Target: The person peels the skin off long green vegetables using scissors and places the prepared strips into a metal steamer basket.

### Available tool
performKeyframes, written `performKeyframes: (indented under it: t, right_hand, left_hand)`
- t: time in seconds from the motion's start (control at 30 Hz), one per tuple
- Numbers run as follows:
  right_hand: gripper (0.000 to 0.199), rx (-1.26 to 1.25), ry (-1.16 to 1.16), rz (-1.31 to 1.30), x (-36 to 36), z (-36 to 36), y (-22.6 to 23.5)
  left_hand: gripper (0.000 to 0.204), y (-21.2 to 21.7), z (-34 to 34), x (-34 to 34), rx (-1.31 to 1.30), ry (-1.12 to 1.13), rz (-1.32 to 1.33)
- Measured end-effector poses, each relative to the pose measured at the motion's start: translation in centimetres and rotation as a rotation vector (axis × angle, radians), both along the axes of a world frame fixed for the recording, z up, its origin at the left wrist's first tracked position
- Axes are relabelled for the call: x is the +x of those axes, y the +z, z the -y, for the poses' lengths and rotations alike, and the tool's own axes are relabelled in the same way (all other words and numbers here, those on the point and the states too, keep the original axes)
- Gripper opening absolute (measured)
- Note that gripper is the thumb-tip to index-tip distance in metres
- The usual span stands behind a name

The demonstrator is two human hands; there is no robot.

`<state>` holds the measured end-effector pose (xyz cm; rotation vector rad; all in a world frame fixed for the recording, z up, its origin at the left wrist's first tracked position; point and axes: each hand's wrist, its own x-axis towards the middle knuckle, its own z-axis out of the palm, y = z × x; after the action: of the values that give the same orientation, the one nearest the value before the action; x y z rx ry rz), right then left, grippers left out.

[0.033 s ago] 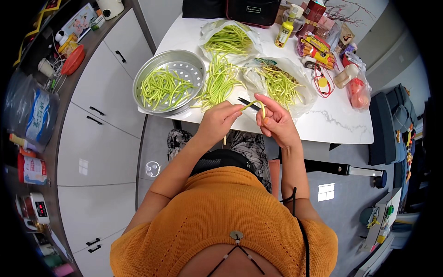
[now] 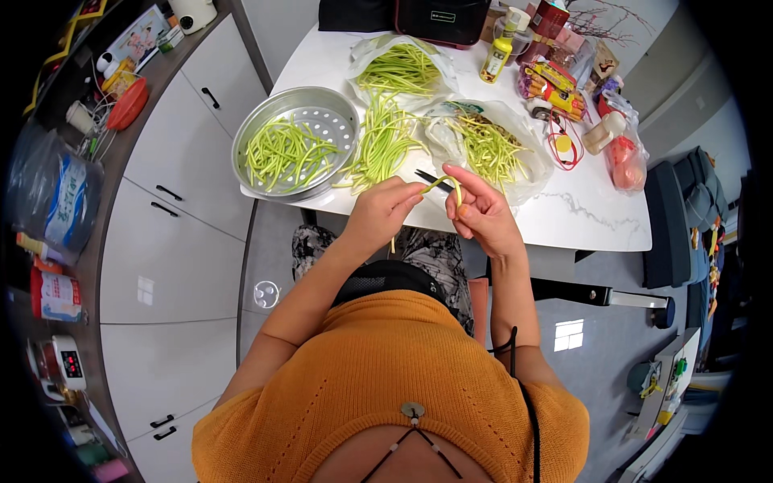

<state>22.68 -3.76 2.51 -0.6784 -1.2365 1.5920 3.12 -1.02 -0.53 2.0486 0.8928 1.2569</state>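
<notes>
Before you, the white marble-patterned table (image 2: 596, 213) bears a perforated steamer pan (image 2: 326, 121) of green stems (image 2: 282, 151). At the near edge, your left hand (image 2: 377, 211), thumb and forefinger pinched together, holds a vegetable stem (image 2: 430, 187); your right hand (image 2: 488, 221), forefinger raised, grips its bent part between thumb and fingers.

Stems (image 2: 382, 145) are green, the pan (image 2: 328, 121) silver, the tabletop (image 2: 596, 221) grey-veined white.
</notes>
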Motion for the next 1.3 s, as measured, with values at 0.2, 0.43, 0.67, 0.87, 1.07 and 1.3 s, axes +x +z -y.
performKeyframes:
  t: [0.2, 0.43, 0.67, 0.87, 1.07, 1.3]
  right_hand:
    - [0.033, 0.123, -0.168, 0.147, -0.3, -0.1, -0.2]
    - [0.017, 0.177, -0.36, 0.19, -0.3, -0.2, -0.6]
    - [0.018, 0.211, -0.44, 0.182, -0.2, -0.4, -1.3]
    - [0.023, 0.106, -0.425, 0.216, -0.1, -0.4, -0.4]
    - [0.029, 0.114, -0.208, 0.193, 2.1, -1.1, -0.6]
    - [0.043, 0.117, 0.057, 0.224, 1.3, -0.8, -0.4]
  left_hand:
    - [0.017, -0.4, 0.1, 0.0, -0.034, -0.014, -0.025]
    - [0.015, -0.1, 0.5, 0.2, -0.057, -0.035, -0.025]
    - [0.014, 0.3, 0.8, 0.3, -0.042, -0.022, -0.025]
    - [0.015, 0.7, 0.4, 0.0, -0.059, 0.05, -0.04]
    - [0.014, 1.0, -0.2, -0.5, 0.01, 0.058, 0.009]
    - [0.013, 1.2, -0.3, -0.4, 0.001, 0.051, 0.007]
